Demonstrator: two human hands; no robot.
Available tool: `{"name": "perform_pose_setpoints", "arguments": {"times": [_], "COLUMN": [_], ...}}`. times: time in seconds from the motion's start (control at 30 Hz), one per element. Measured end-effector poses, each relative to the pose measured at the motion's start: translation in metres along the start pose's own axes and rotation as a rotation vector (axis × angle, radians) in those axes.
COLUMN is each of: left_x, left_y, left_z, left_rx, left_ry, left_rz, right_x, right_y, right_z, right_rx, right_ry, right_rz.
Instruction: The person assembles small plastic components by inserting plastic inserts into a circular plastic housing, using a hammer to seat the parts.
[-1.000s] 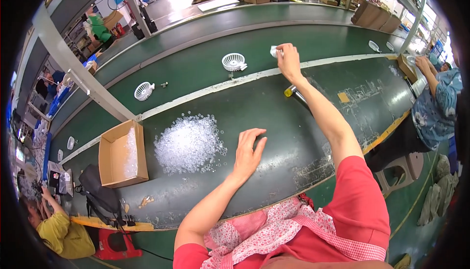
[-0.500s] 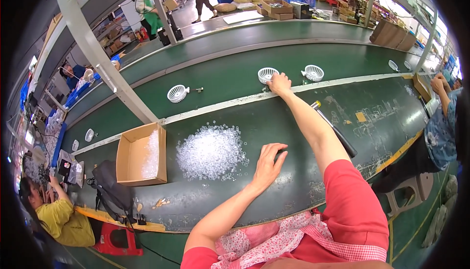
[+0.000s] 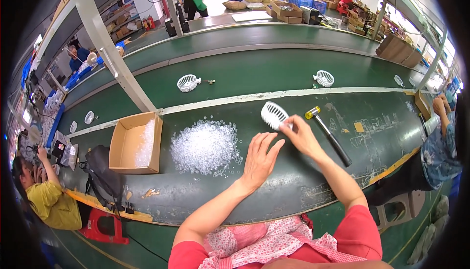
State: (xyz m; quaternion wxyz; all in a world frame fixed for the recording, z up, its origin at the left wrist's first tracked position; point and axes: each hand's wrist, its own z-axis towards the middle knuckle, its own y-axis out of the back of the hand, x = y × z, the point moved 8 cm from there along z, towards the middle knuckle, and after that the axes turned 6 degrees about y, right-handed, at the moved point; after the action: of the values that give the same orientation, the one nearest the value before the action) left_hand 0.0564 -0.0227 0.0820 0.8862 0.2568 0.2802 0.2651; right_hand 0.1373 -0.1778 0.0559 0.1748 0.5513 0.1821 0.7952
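White slotted cage (image 3: 272, 114) is held over the bench (image 3: 225, 198) at the fingertips of the right hand (image 3: 304, 136), ahead and to the left of it, and just beyond the left hand (image 3: 259, 158), whose fingers are loosely spread

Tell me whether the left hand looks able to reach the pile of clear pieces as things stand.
Probably yes: the left hand seems to hold nothing, and the pile of clear pieces lies nearby to its left, with nothing visible between.
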Motion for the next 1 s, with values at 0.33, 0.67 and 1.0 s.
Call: {"name": "perform_pose_setpoints", "arguments": {"times": [0.33,0.67,1.0], "left_x": [0.007,0.01,0.02], "left_y": [-0.008,-0.006,0.013], "left_z": [0.001,0.004,0.01], "left_rx": [0.05,0.142,-0.015], "left_ry": [0.006,-0.059,0.046], "left_rz": [0.296,0.16,0.181], "right_x": [0.013,0.031,0.043], "right_y": [-0.022,-0.032,-0.022], "right_z": [-0.047,-0.052,-0.045], "right_rx": [0.148,0.254,0.109], "right_ry": [-0.039,-0.102,0.112], "right_rz": [0.162,0.335,0.045]}}
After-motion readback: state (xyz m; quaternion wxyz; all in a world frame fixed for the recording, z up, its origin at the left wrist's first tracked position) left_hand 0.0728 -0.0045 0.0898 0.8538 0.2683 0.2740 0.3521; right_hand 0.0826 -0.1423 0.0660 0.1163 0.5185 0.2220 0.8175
